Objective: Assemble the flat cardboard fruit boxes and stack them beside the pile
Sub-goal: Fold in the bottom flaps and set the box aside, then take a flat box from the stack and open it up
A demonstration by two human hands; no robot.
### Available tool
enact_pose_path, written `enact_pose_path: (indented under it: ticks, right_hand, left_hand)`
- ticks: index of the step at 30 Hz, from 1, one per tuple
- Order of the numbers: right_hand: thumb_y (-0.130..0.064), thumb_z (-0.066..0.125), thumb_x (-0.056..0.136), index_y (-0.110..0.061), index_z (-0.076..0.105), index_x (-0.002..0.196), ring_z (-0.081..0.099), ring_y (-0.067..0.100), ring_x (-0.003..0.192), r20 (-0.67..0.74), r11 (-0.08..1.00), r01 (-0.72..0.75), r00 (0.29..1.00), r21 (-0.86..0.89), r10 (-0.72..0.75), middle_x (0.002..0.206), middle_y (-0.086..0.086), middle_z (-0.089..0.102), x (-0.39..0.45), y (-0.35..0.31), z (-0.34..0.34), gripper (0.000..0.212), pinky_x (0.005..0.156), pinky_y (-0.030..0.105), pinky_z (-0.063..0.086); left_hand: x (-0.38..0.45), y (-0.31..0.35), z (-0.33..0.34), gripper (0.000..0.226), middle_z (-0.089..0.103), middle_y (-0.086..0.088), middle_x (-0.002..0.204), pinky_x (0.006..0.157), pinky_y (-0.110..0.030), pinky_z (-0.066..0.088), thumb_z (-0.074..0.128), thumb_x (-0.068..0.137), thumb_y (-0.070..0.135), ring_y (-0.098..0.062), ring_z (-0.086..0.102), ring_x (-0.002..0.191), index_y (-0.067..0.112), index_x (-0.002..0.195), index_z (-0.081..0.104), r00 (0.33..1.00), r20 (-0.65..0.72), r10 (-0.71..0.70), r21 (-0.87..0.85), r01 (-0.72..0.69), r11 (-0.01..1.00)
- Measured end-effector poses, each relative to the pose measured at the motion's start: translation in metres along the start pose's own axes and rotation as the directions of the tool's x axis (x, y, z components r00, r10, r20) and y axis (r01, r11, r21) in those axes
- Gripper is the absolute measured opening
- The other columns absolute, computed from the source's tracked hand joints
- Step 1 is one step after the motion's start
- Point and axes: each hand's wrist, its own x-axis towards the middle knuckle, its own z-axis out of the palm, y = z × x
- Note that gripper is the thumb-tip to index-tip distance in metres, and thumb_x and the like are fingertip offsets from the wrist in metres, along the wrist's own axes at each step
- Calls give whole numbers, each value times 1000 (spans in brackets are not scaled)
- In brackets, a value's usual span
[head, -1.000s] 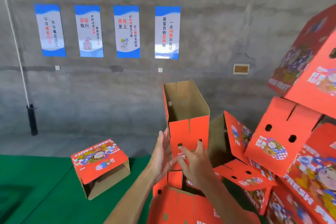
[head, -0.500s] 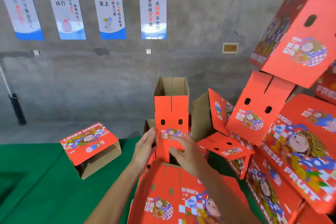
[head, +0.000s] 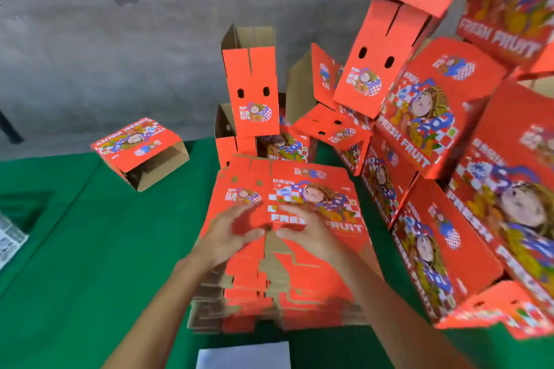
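Green mat (head: 90, 249); both hands (head: 269, 237) spread, blurred, over flat box pile (head: 299, 278) near edge.

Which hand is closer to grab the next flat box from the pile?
Probably the left hand: its fingers lie at the near edge of the top flat box. The right hand rests further in, over the print. It's close, though.
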Motion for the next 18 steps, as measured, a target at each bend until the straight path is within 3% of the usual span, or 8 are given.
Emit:
enact_pose_path:
  ticks: [2,3,6,8,11,15,18]
  right_hand:
    - [-33,87,81,-26,54,147,28,17,152,-4,985,-54,999,-164,54,159,3,36,-20,14,7,74,118,13,26]
    - [-45,84,82,-30,46,154,14,16,157,6,960,-92,995,-264,97,166,-1,24,-32,22,12,83,123,20,17]
    - [-71,67,85,-34,21,164,-13,10,158,17,886,-115,990,-449,137,173,-9,-8,-65,48,24,98,128,37,-5]
    - [-80,57,85,-33,12,165,-19,8,156,0,847,-101,993,-522,119,172,-9,-15,-79,55,28,103,128,36,-8]
    - [-88,43,86,-30,11,166,-13,9,158,-22,790,-106,993,-604,117,173,-8,-10,-90,55,28,104,127,35,-6]
    - [-91,32,86,-25,19,165,2,10,159,-39,738,-98,995,-668,97,173,-9,6,-101,58,22,104,129,35,4]
    - [-85,33,91,-26,32,161,15,9,157,-59,717,-60,998,-695,27,170,-11,21,-114,63,16,92,129,33,11]
  left_hand:
    - [-12,-14,10,98,26,-5,169,129,-37,7,78,81,61,-22,17,159,22,160,34,985,108,-136,345,91,934]
    - [-18,-20,16,114,8,-7,173,129,-40,-3,74,78,72,-22,0,161,21,165,21,966,149,-212,490,114,864]
    - [-36,-27,37,134,-20,-11,170,128,-44,-9,65,74,84,-25,-22,157,15,166,-5,944,164,-286,686,100,721]
    - [-44,-24,44,126,-18,-11,171,129,-44,-5,59,82,81,-26,-18,158,12,165,-5,956,124,-265,726,95,681]
    - [-56,-12,49,97,-5,-17,172,130,-45,6,41,100,66,-31,-5,160,5,164,1,968,92,-232,812,62,580]
    - [-70,10,66,80,14,-33,166,125,-49,25,25,108,51,-46,18,155,-9,159,8,974,46,-221,916,48,399]
    - [-75,17,68,64,40,-31,154,113,-47,42,22,111,37,-43,41,142,-11,154,23,991,20,-129,946,23,324]
